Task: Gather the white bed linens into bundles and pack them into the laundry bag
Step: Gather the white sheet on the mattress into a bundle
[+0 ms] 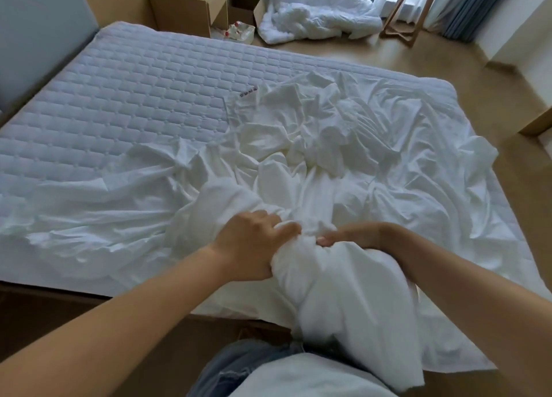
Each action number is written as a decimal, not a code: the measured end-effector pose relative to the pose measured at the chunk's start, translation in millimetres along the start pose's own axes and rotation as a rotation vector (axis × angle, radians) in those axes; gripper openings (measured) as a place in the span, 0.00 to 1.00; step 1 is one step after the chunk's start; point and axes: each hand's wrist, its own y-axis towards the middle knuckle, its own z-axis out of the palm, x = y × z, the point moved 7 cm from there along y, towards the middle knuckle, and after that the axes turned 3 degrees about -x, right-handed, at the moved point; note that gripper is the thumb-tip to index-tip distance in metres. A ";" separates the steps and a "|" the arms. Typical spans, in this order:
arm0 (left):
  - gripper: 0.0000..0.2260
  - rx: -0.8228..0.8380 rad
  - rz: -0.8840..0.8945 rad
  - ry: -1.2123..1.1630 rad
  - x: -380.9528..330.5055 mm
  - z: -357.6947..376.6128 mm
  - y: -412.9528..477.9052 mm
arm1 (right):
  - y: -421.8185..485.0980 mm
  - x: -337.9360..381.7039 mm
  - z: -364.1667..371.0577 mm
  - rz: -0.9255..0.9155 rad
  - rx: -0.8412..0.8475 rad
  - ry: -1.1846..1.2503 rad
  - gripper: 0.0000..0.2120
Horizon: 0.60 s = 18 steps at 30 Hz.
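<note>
A crumpled white bed sheet (313, 157) lies over the near and right part of the quilted mattress (119, 92). Its near end is bunched into a thick roll that hangs off the bed's front edge toward my body. My left hand (251, 244) grips the bunched sheet from the left, fingers curled into the cloth. My right hand (349, 237) grips the same bunch from the right, its fingers partly buried in the folds. No laundry bag is in view.
A white duvet heap (313, 17) lies on the wooden floor beyond the bed. Cardboard boxes (191, 5) stand at the back, next to a clear pack of bottles (239, 32). A wooden table leg frame (403, 17) and blue curtain (478, 5) are at the back right.
</note>
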 end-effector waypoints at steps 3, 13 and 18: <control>0.24 0.488 -0.276 -0.052 13.3 46.6 -4.4 | -10.4 7.5 -10.8 0.081 -0.283 -0.419 0.33; 0.26 0.843 -0.856 -0.553 101.5 106.0 -22.3 | 35.0 38.7 29.5 -0.264 -0.781 -1.224 0.55; 0.45 0.969 -1.310 -0.886 163.0 169.9 -82.1 | 119.4 29.5 30.4 -0.360 -0.657 -1.352 0.55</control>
